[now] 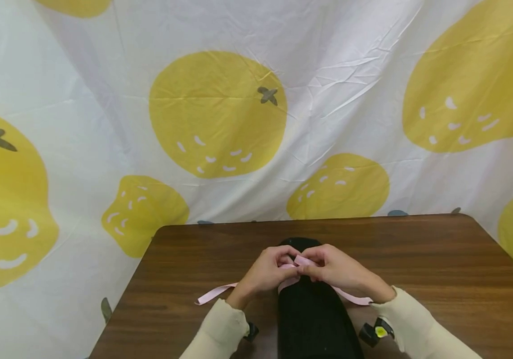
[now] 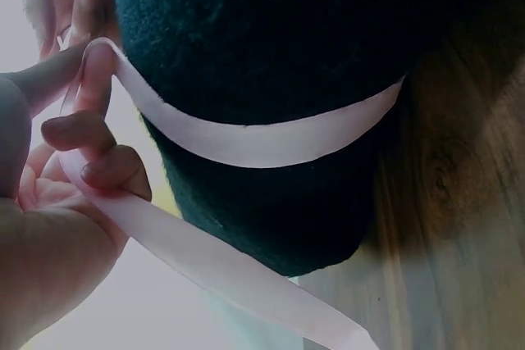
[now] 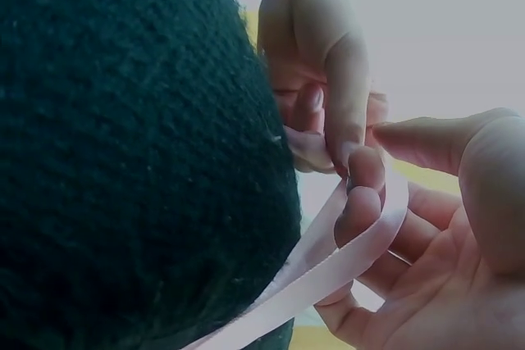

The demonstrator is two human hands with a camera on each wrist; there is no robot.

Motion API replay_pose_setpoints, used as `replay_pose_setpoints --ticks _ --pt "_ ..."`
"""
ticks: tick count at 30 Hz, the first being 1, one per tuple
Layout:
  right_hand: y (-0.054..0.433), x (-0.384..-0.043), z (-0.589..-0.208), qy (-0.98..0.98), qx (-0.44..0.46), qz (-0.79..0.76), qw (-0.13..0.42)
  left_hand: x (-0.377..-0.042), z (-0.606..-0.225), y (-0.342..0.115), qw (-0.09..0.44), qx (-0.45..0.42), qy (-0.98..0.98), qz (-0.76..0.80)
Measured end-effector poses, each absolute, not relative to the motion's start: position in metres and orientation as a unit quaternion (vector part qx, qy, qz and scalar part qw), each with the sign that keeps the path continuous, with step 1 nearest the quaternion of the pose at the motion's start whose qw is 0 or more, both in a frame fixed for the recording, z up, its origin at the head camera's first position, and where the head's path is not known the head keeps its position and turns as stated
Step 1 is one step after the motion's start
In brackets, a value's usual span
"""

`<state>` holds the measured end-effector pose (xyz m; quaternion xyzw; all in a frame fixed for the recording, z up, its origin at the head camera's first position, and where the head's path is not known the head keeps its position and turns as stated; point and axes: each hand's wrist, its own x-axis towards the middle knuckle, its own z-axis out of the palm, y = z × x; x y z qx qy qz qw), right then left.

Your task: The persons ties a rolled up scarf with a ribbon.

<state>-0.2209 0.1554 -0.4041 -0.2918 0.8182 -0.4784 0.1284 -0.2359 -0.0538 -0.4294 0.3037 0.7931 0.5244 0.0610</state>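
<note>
Pinching the ribbon (image 2: 271, 145), the left hand (image 1: 262, 271) and right hand (image 1: 343, 269) meet almost fingertip to fingertip over the dark roll (image 1: 314, 319), about equally near it. The roll's long axis runs roughly 12 to 6 o'clock beneath the grip, and the ribbon crosses it, tails trailing toward 8 and 4. The table (image 1: 440, 269) reaches wider toward 3 than 9; its far edge lies near the roll's 12 o'clock end, a cloth (image 1: 103, 75) behind.

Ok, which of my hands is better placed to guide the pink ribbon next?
Probably your right hand: in the right wrist view, the pink ribbon loops over its fingers. Your left hand pinches ribbon close to the dark object, so it could steady.
</note>
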Motion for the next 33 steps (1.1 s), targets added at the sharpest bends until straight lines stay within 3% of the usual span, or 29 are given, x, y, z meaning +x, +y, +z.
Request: replay_pose_setpoints --ticks 10,33 --pt "0.150 -0.216 -0.409 0.820 -0.285 -0.490 0.079 -0.237 -0.437 -0.053 0.029 0.291 0.794 0.533" --pt "0.129 -0.211 -0.437 0.833 -0.341 -0.385 -0.204 -0.229 -0.440 -0.050 0.017 0.241 0.798 0.552"
